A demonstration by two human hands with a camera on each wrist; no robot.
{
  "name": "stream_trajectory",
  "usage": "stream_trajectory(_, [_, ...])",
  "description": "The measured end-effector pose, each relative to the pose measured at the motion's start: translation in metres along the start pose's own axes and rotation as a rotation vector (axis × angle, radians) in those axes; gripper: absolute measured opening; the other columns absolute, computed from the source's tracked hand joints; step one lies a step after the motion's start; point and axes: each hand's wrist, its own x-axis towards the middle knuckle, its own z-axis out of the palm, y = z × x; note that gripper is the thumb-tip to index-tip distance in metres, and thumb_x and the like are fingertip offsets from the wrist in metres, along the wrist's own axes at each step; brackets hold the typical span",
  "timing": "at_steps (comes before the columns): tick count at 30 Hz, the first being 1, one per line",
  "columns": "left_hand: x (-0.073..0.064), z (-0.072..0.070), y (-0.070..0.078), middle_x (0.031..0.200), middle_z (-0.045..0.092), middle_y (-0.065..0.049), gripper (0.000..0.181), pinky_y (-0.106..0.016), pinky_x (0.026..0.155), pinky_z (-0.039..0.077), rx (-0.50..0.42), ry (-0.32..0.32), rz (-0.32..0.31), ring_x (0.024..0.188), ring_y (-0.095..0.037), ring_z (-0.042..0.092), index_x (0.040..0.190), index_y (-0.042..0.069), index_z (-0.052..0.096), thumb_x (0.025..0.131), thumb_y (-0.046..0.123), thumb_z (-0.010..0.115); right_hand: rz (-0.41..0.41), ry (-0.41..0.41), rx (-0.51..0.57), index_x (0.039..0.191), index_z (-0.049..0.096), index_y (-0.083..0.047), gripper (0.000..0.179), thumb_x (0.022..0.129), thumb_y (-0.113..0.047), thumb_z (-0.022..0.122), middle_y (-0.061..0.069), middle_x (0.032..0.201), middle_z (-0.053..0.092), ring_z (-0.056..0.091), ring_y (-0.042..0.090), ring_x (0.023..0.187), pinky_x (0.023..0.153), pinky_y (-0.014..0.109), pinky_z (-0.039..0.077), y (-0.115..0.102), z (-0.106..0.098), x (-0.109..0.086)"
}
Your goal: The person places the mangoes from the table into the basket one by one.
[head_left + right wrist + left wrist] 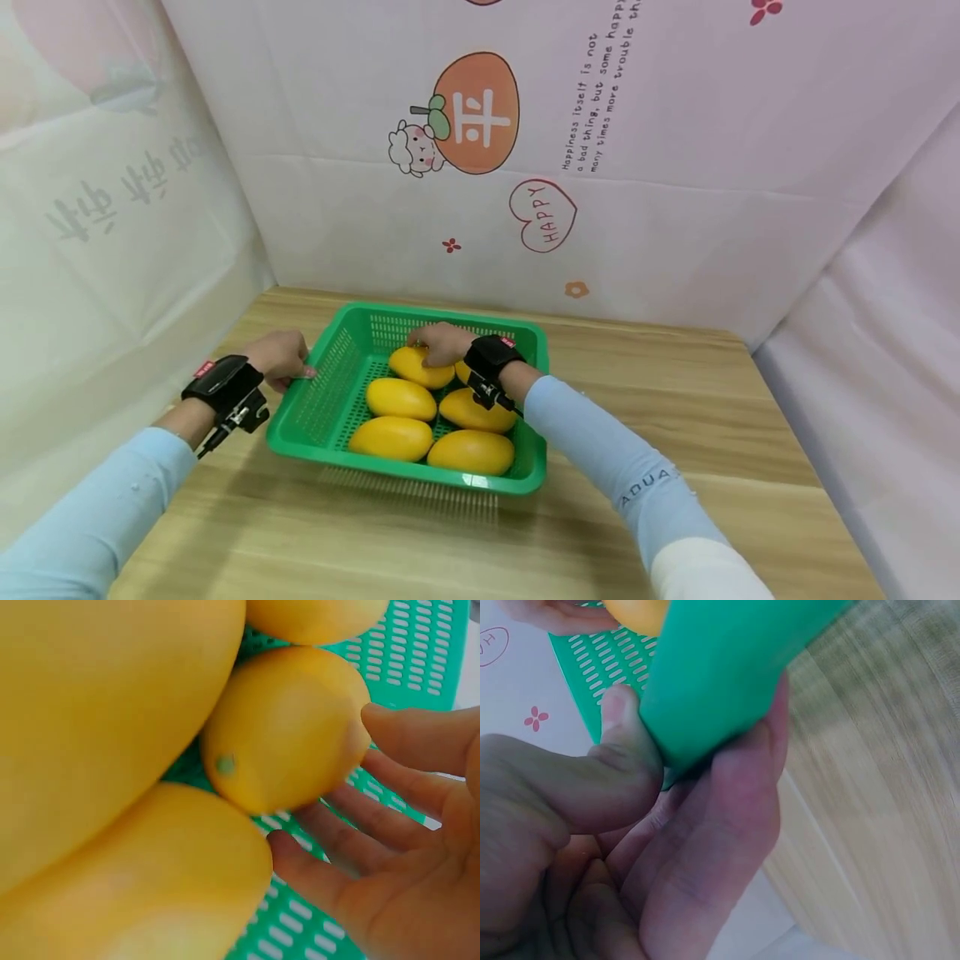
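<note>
A green plastic basket [315, 417] with slotted walls stands on the table, several yellow mangoes [401, 399] lying in its middle and right part. My left hand [281, 358] grips the basket's left rim, the thumb [619, 712] on the inner side and the fingers curled under the outer side. Inside the basket, my right hand [444, 343] holds the mango at the back [415, 372]. In the right wrist view, the thumb touches one side of this mango [289, 735] and the fingers reach round below it. Part of another mango [462, 372] is hidden behind the right wrist.
The basket sits on a light wood-grain table [645, 400], near its back edge. White printed cloth [360, 225] hangs behind the table, with more cloth on the left and right sides. Each wrist wears a black strap [223, 386] with a small camera.
</note>
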Motion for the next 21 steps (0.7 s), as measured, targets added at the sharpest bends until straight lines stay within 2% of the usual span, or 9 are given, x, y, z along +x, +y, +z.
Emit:
stream_trajectory(7, [0.01,0.001,-0.003,0.074,0.06,-0.013,0.031,-0.028,0.057,0.059,0.025,0.028,0.043,0.063,-0.017,0.061,0.107,-0.02,0.063,0.098,0.01,0.064,0.037,0.013,0.075,0.15,0.043,-0.012,0.047,0.105,-0.017,0.052,0.011,0.153,0.046,0.044,0.027,0.141,0.114,0.041,0.041,0.018,-0.012,-0.016])
stream_trajectory(9, [0.013,-0.001,-0.005,0.077,0.062,-0.017,0.03,-0.029,0.057,0.059,0.029,0.044,0.06,0.064,-0.019,0.063,0.106,-0.02,0.063,0.098,0.009,0.064,-0.034,0.072,0.081,0.149,0.044,-0.016,0.047,0.105,-0.028,0.053,0.008,0.149,0.05,0.048,0.024,0.137,0.109,0.036,0.044,0.049,-0.005,-0.001])
stream_trajectory(10, [0.014,-0.001,-0.007,0.079,0.063,-0.019,0.03,-0.029,0.057,0.059,0.033,0.055,0.066,0.065,-0.02,0.064,0.106,-0.02,0.062,0.098,0.009,0.063,-0.043,0.081,0.085,0.149,0.044,-0.018,0.047,0.104,-0.031,0.054,0.006,0.149,0.049,0.048,0.022,0.137,0.11,0.035,0.044,0.057,-0.006,0.002])
stream_trajectory(14, [0.017,-0.005,-0.014,0.084,0.065,-0.025,0.028,-0.029,0.055,0.057,0.055,0.101,0.072,0.066,-0.023,0.065,0.102,-0.019,0.059,0.097,0.008,0.064,-0.065,0.126,0.118,0.146,0.048,-0.019,0.047,0.102,-0.032,0.058,0.004,0.148,0.052,0.05,0.022,0.136,0.108,0.033,0.046,0.072,-0.018,0.0])
stream_trajectory(16, [0.019,-0.007,-0.017,0.081,0.064,-0.023,0.026,-0.028,0.053,0.055,0.078,0.118,0.068,0.063,-0.022,0.063,0.098,-0.018,0.059,0.096,0.008,0.064,-0.001,0.114,0.153,0.149,0.045,-0.013,0.048,0.102,-0.019,0.057,0.009,0.152,0.049,0.046,0.027,0.14,0.114,0.041,0.043,0.049,-0.037,-0.028])
stream_trajectory(18, [0.021,-0.009,-0.018,0.076,0.061,-0.018,0.025,-0.026,0.052,0.052,0.108,0.131,0.059,0.06,-0.019,0.06,0.095,-0.016,0.058,0.096,0.008,0.064,0.017,0.144,0.194,0.149,0.043,-0.004,0.049,0.102,-0.011,0.055,0.017,0.152,0.047,0.044,0.034,0.141,0.116,0.046,0.04,0.036,-0.048,-0.05])
stream_trajectory(21, [0.023,-0.011,-0.02,0.074,0.055,-0.012,0.025,-0.027,0.055,0.047,0.147,0.153,0.044,0.061,-0.019,0.055,0.094,-0.013,0.056,0.096,0.012,0.063,0.02,0.18,0.225,0.149,0.039,0.002,0.05,0.102,-0.007,0.053,0.024,0.151,0.044,0.042,0.039,0.141,0.117,0.049,0.038,0.04,-0.057,-0.068])
